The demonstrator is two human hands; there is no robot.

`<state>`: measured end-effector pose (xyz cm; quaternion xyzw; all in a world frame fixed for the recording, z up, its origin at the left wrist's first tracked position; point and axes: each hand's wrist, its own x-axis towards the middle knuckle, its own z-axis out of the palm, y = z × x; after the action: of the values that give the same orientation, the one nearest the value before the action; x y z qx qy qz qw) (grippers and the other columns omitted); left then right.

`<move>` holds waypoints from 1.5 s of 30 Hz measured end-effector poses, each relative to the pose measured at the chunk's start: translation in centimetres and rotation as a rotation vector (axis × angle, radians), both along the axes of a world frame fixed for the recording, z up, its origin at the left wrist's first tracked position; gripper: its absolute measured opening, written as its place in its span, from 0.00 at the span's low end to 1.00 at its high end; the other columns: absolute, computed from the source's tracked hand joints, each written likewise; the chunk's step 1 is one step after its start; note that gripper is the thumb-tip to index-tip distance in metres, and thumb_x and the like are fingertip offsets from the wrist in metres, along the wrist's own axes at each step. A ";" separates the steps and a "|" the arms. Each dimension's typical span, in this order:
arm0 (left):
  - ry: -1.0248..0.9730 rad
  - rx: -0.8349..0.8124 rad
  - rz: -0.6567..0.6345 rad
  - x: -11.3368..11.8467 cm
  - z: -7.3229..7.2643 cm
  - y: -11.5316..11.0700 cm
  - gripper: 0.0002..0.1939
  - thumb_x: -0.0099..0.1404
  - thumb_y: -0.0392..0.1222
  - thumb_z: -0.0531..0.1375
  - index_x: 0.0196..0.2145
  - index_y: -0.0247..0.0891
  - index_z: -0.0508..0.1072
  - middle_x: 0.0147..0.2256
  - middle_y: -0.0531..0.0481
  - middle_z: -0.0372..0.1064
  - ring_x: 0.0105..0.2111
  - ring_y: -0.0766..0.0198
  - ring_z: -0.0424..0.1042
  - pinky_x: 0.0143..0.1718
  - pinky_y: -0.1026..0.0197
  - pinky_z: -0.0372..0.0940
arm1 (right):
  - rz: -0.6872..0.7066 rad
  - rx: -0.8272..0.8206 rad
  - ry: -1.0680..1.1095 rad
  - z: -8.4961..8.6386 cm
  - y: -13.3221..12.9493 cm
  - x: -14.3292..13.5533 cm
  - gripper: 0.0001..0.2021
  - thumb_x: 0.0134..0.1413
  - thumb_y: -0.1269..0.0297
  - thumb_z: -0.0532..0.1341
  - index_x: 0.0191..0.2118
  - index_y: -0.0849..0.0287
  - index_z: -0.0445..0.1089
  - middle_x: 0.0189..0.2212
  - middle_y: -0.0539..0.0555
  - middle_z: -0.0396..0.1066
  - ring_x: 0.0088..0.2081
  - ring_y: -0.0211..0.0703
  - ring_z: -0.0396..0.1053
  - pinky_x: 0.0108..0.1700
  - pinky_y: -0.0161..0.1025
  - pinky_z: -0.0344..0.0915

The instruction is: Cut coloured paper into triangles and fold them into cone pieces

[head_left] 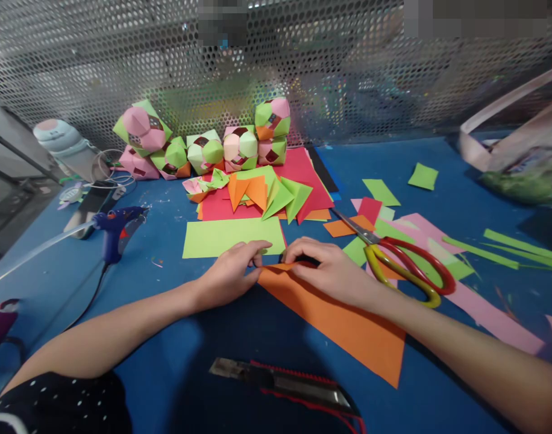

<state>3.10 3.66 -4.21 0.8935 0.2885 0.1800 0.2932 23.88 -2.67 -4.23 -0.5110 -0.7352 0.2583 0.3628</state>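
Note:
An orange paper strip (348, 325) slants across the blue table toward the lower right. My left hand (233, 271) pinches its far left corner between thumb and fingers. My right hand (330, 271) grips the strip's upper edge, fingers curled, and the paper is bent up a little between both hands. Just beyond them lies a flat light-green paper rectangle (231, 237). Close to my right hand rest scissors (396, 253) with one red and one yellow handle loop, on top of paper scraps. Nearer to me is a utility knife (289, 383).
Several folded paper balls (206, 150) stand along the perforated metal panel (330, 72). Folded orange pieces (249, 191) lie on red sheets (298, 172). At left are a blue glue gun (116, 229), a phone (88, 208) and a bottle (68, 147); at right, a bag (524, 138).

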 end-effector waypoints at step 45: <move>0.106 -0.138 -0.377 -1.1 2.1 2.9 0.06 0.61 0.30 0.57 0.31 0.34 0.74 0.34 0.47 0.67 0.36 0.66 0.66 0.42 0.62 0.63 | 0.495 0.532 -0.456 -1.3 -1.8 0.5 0.10 0.61 0.69 0.53 0.38 0.61 0.72 0.40 0.55 0.75 0.44 0.46 0.66 0.46 0.47 0.59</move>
<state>2.02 6.57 -2.13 0.9177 0.1428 0.0543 0.3667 24.41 -4.50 -5.54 -0.2519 -0.9380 0.0195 0.2372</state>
